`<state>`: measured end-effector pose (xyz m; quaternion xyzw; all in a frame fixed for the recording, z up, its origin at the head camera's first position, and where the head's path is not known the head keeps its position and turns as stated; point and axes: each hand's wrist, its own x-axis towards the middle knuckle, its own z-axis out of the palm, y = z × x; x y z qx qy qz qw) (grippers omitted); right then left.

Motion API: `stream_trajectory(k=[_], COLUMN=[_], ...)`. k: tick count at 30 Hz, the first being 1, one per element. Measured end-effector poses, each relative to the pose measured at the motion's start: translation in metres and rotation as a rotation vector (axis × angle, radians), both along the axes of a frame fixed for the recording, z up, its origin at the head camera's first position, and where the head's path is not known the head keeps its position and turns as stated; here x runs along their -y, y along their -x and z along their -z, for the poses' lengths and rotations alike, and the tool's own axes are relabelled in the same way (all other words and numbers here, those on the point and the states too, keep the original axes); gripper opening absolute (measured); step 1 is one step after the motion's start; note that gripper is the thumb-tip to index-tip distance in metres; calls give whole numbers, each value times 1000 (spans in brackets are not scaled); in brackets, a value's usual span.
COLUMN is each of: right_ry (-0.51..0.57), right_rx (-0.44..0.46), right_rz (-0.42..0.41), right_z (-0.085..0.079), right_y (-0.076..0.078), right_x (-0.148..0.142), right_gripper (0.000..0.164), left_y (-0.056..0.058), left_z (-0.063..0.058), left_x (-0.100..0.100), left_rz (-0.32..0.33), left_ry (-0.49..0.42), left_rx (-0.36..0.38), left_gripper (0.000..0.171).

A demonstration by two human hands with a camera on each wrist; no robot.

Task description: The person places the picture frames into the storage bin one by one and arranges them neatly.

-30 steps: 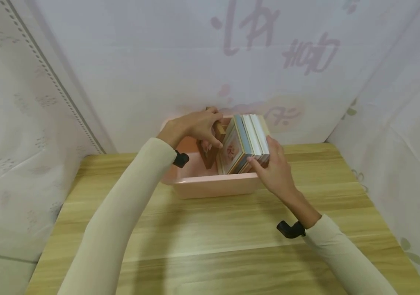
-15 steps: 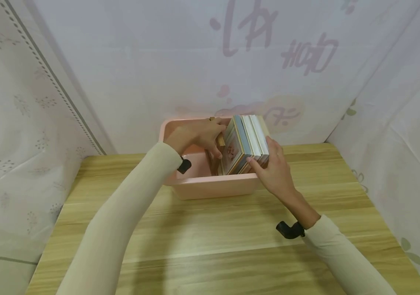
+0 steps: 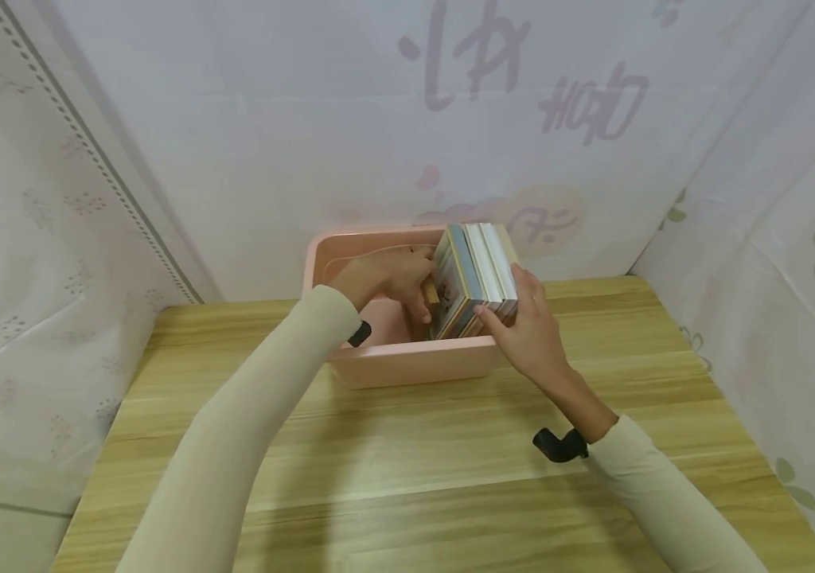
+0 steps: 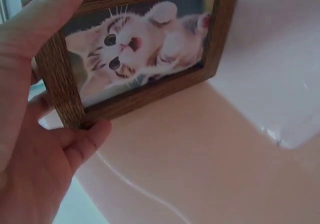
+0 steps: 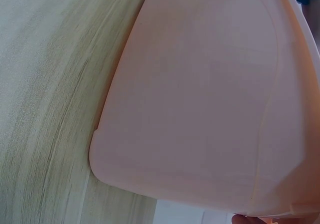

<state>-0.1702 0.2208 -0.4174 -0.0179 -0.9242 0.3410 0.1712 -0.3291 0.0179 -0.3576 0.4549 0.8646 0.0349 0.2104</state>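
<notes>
My left hand [image 3: 400, 274] reaches down into a pink plastic bin [image 3: 415, 366] and grips a brown wooden picture frame [image 4: 145, 99] by one end. Behind its glass shows a kitten photo [image 4: 125, 49], turned sideways in the left wrist view. Right beside it, a row of picture frames [image 3: 475, 259] with blue, white and wooden edges leans in the bin's right part. My right hand [image 3: 532, 330] holds that row from the right, thumb at the near corner and fingers along the far side. In the right wrist view only a fingertip [image 5: 245, 219] shows below the bin's wall.
The bin stands on a wood-grain table [image 3: 407, 461] near its back edge. Patterned white cloth [image 3: 235, 119] hangs behind and along both sides. The bin's left part shows bare pink floor.
My left hand has moved down and slightly right, lowering the brown picture frame into the bin against the row. My right hand has stayed on the row.
</notes>
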Motion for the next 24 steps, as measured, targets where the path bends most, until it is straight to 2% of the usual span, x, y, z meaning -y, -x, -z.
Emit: stream_trajectory(k=[3,5,8,13,16,18,21,23,24], right_ry=[1,0,0,-1,-2,-3,3,0,-4], right_rx=[-5,-6,-6,6,5,-1,5,24,39], right_rz=[-2,-3,-8,-18,-24,-25,-24,-27,-32], right_z=[1,2,3,5,5,5,5,5,5], right_y=[2,2,4,8,9,9,9,9,9], right_x=[0,1,1,1,-3,-6,-10,-13,-15], right_gripper=[91,90,90,91,91,91,91,91,92], left_y=[0,0,1,1,3,5,4,2,1], left_z=[-1,-2,-7,-14,-18,-21,-30,-35,-38], left_x=[0,1,5,15,19,22,28,35,39], left_rz=[3,18,38,41,84,90,1,-92,-130], left_ry=[-4,-37,-101,-211,-276,-291,-252,-213,-210], left_rx=[15,18,41,137,165,133,54,-34,-69], left_gripper=[65,62,48,30,30,41,47,57,56])
